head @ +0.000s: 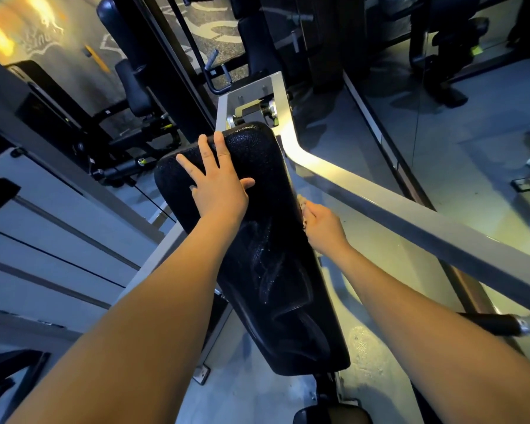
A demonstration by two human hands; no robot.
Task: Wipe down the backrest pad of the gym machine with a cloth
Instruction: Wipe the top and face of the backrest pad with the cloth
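The black backrest pad [266, 240] slants between grey frame bars [380, 197], streaked wet. The left hand [218, 185] lies flat on its upper part, fingers spread. The right hand [322, 224] is clenched around a pale cloth [302, 201] at the pad's right edge.

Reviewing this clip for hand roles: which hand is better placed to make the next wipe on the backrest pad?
Right. The right hand is closed on the cloth at the backrest pad edge; the left hand lies flat and empty on the pad, apparently bracing it.

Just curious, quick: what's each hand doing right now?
Left hand: open, flat on the backrest pad.
Right hand: closed on a cloth at the pad's edge.
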